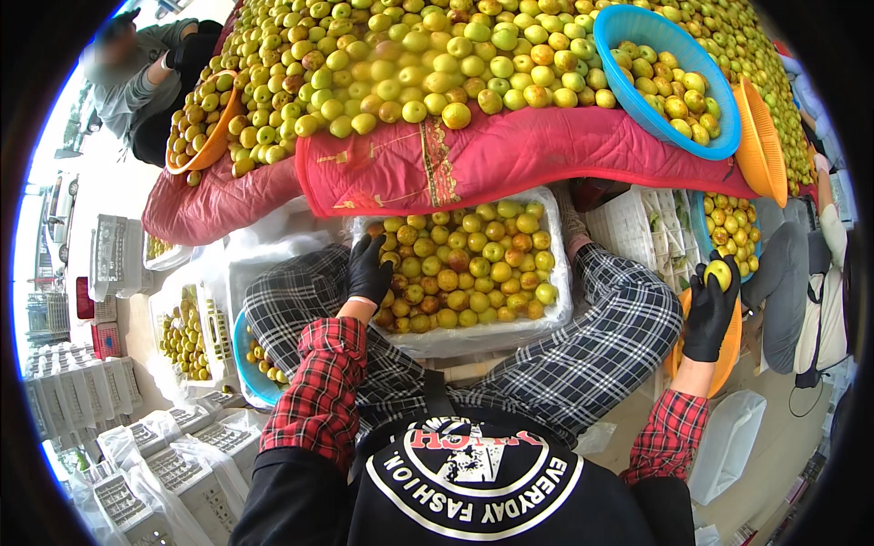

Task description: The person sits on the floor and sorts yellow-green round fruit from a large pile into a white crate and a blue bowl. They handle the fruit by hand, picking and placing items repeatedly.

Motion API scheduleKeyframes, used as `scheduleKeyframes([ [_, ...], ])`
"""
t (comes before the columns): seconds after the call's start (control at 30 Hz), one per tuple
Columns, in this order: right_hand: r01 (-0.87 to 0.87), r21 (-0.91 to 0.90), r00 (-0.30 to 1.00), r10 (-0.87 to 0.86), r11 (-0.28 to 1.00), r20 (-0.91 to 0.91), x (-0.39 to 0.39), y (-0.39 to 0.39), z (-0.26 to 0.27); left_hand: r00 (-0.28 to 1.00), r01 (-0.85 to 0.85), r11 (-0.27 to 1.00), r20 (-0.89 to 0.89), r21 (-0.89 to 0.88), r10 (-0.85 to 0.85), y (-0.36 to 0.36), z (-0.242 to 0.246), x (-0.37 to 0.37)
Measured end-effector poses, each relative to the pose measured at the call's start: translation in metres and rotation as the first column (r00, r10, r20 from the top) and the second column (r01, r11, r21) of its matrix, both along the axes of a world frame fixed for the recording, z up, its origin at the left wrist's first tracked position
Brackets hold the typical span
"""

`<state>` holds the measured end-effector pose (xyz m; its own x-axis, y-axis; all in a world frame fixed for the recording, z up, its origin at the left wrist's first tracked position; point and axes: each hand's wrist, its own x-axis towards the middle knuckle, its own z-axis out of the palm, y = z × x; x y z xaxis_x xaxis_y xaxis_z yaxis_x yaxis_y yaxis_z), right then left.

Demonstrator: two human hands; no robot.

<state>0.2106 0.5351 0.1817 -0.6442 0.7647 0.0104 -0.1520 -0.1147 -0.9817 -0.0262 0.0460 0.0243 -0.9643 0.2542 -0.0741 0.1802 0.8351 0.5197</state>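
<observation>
My right hand (711, 310), in a black glove, holds a yellow-green round fruit, likely a jujube (718, 274), above an orange plastic basket (732, 348) at my right. My left hand (369, 269), also gloved in black, rests at the left edge of a plastic-lined crate (561, 286) between my legs, its fingertips by the fruit there; whether it holds one is hidden. Yellow-green and brownish fruits (471, 263) fill that crate. Beyond it, a large heap of the same fruit (410, 75) lies behind a rolled edge of red quilted cloth (505, 160).
A blue basket of fruit (611, 75) and an orange basket (765, 143) lean on the heap at right. Another orange basket (235, 112) stands left. Blue basins (242, 355) flank my legs. Plastic crates (184, 464) are stacked lower left. People sit at far left (136, 102) and right (785, 293).
</observation>
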Motion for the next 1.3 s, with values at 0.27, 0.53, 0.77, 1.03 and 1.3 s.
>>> scheduleKeyframes([
  [0.27, -0.783, 0.368, 0.610, 0.503, 0.502, 0.612, -0.179, -0.196, -0.116, 0.965, 0.124, 0.992, -0.235, 0.005, -0.120, 0.027, 0.003, 0.001],
  [0.53, -0.525, 0.689, 0.848, 0.378, 0.500, 0.372, -0.230, -0.229, -0.182, 0.998, 0.039, 0.998, -0.040, -0.038, -0.041, 0.108, -0.022, -0.044],
  [0.77, -0.603, 0.649, 0.797, 0.328, 0.464, 0.507, -0.228, -0.227, -0.182, 0.961, 0.000, 0.999, -0.276, -0.049, -0.013, 0.131, -0.069, -0.051],
  [1.03, -0.572, 0.682, 0.818, 0.377, 0.456, 0.434, -0.239, -0.241, -0.187, 0.942, -0.217, 0.812, -0.101, 0.541, 0.319, 0.068, -0.014, -0.042],
  [1.3, -0.551, 0.768, 0.831, 0.128, 0.326, 0.542, -0.247, -0.263, -0.196, 0.893, -0.325, 0.563, 0.443, 0.760, -0.082, 0.025, 0.004, -0.006],
])
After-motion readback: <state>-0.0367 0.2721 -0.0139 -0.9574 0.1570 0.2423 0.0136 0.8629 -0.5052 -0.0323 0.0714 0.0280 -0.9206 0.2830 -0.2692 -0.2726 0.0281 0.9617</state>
